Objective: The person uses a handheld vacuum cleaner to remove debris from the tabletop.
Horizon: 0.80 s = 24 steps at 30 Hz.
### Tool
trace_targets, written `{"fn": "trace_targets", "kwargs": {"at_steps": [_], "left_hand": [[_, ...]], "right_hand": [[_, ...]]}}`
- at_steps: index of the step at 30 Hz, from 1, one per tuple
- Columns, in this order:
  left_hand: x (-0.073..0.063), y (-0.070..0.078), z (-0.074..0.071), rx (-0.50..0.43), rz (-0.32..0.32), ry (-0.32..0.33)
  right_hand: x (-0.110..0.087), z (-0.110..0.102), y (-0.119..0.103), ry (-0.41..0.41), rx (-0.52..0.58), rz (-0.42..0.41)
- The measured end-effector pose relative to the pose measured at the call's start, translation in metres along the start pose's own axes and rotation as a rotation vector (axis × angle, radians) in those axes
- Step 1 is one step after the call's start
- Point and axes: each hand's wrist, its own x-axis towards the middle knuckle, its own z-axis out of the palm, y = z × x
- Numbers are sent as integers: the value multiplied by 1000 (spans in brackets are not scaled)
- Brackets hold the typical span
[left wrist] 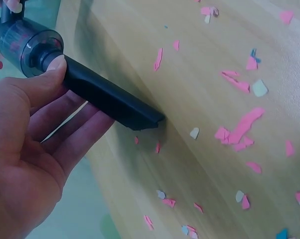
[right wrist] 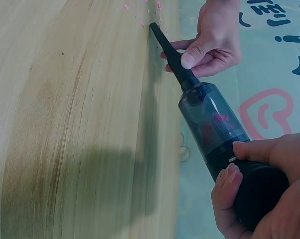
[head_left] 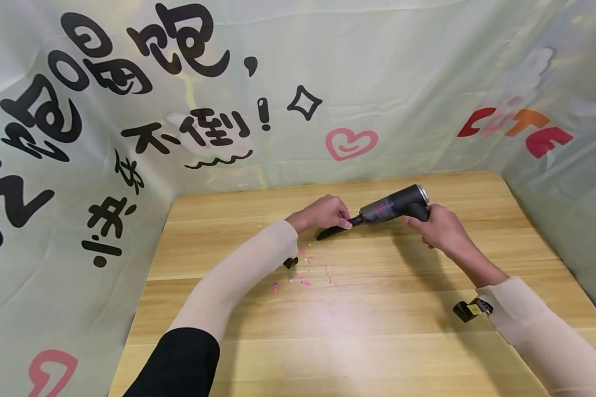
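Observation:
A black handheld vacuum cleaner (head_left: pixel 394 202) with a clear dust cup is held slantwise above the table. My right hand (head_left: pixel 442 229) grips its handle, thumb lying along the body in the right wrist view. My left hand (head_left: pixel 328 212) pinches the flat black crevice nozzle (left wrist: pixel 107 94) between thumb and fingers near where it joins the cup. The nozzle's tip points down, close over the wooden surface, beside scattered paper scraps (left wrist: pixel 245 127) in pink, white and blue. Pink bits show inside the dust cup (right wrist: pixel 217 117).
The wooden table (head_left: pixel 377 331) is bordered at the back and sides by a pale printed curtain (head_left: pixel 417 82) with lettering and hearts. Most scraps lie in front of the nozzle, near the left forearm. A small black camera (head_left: pixel 467 310) sits at the right wrist.

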Motion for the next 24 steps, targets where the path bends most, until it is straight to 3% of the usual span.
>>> {"fn": "trace_targets", "kwargs": {"at_steps": [24], "left_hand": [[6,-3,-9,27,-22,20]], "right_hand": [[14,-2,-5,23,-5,8]]}}
